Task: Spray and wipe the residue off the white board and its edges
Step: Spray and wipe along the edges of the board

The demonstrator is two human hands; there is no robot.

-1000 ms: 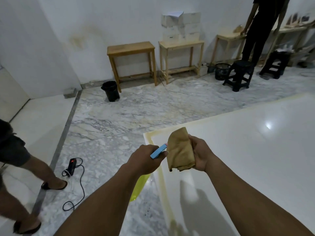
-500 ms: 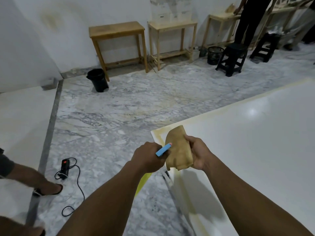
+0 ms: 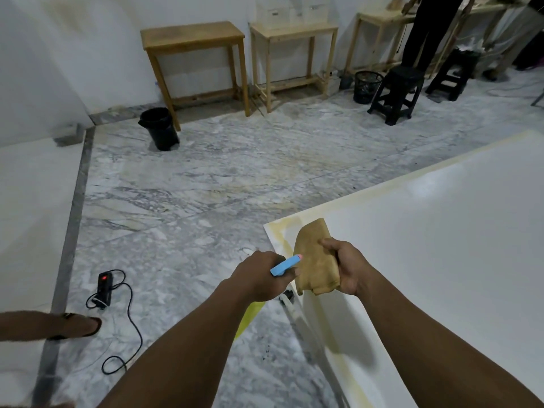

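Observation:
A large white board lies flat on the right, with yellowish residue along its left and far edges and at its near corner. My left hand grips a spray bottle: its blue nozzle points toward the cloth, and its yellow-green body hangs below my wrist, mostly hidden. My right hand holds a folded tan cloth above the board's corner, just in front of the nozzle.
Marble floor stretches to the left and beyond. A black power adapter with its cable lies at the left, near another person's foot. A black bucket, wooden tables, black stools and a standing person line the far wall.
The view has tilted down and shifted closer to the board's corner. Both hands keep the bottle and the cloth together. The other person's foot at the left has stepped back.

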